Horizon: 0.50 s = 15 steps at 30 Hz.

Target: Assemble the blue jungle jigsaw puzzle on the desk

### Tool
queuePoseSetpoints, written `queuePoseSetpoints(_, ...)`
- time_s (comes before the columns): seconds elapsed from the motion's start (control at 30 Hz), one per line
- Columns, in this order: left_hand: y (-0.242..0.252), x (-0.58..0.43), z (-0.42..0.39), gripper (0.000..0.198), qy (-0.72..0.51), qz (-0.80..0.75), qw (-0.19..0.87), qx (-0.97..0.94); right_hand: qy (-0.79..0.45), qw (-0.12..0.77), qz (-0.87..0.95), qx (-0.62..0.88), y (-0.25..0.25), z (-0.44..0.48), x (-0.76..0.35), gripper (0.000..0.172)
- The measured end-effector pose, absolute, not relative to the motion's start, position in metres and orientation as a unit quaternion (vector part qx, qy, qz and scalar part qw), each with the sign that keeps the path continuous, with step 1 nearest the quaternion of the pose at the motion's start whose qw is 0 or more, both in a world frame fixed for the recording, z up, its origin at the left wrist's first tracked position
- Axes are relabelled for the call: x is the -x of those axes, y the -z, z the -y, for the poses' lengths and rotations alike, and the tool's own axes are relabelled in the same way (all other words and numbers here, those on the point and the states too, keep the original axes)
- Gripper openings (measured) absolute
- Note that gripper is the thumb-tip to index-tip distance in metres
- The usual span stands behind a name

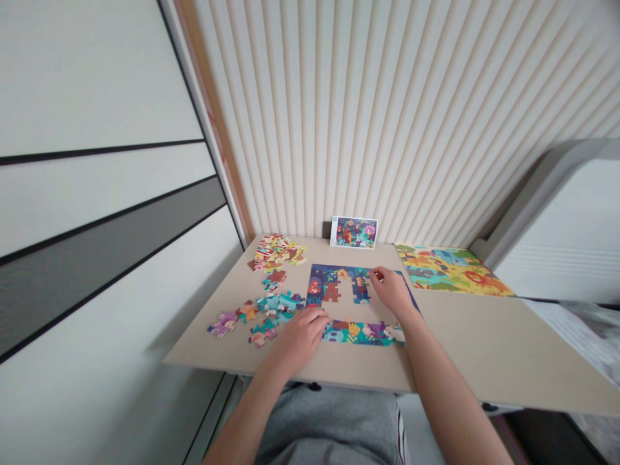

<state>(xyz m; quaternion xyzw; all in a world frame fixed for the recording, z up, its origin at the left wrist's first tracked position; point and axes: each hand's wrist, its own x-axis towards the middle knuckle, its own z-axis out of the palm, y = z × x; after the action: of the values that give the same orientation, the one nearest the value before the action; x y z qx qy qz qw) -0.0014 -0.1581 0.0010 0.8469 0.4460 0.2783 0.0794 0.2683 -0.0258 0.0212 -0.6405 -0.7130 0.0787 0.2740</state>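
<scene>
A partly assembled jigsaw puzzle (pixel 353 332) lies flat in front of me, its dark blue border and colourful lower strip around a gap in the middle. Brown joined pieces (pixel 332 292) and a blue joined section (pixel 361 292) stand inside the frame. My left hand (pixel 305 332) rests on the puzzle's lower left edge, palm down, fingers laid out. Over the upper right part, my right hand (pixel 390 287) has thumb and fingertips pinched on a small dark puzzle piece, mostly hidden by the fingers. The right forearm covers part of the right border.
Loose teal and purple pieces (pixel 281 303) lie left of the puzzle. Behind them is a heap of yellow and red pieces (pixel 276 250). A picture card (pixel 354 232) leans against the pleated wall. At right lies another animal picture puzzle (pixel 450 268) on the table (pixel 484 342).
</scene>
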Motion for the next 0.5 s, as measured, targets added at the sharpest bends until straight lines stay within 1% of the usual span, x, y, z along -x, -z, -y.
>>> queuePoseSetpoints(0.17, -0.008, 0.009, 0.164, 0.03, -0.284, -0.45, 0.032, -0.846, -0.075, 0.262, 0.712, 0.647, -0.023, 0.027, -0.267, 0.027)
queuePoseSetpoints(0.3, -0.008, 0.057, 0.166, 0.03, -0.306, -0.555, -0.02, -0.774, -0.074, 0.256, 0.717, 0.644, -0.023, 0.028, -0.267, 0.027)
queuePoseSetpoints(0.4, -0.004, 0.111, 0.166, 0.032, -0.259, -0.647, -0.04, -0.716, -0.075, 0.246, 0.722, 0.643, -0.023, 0.028, -0.265, 0.026)
queuePoseSetpoints(0.5, 0.0, 0.154, 0.165, 0.044, -0.18, -0.704, -0.021, -0.686, -0.072, 0.238, 0.728, 0.639, -0.023, 0.029, -0.264, 0.026)
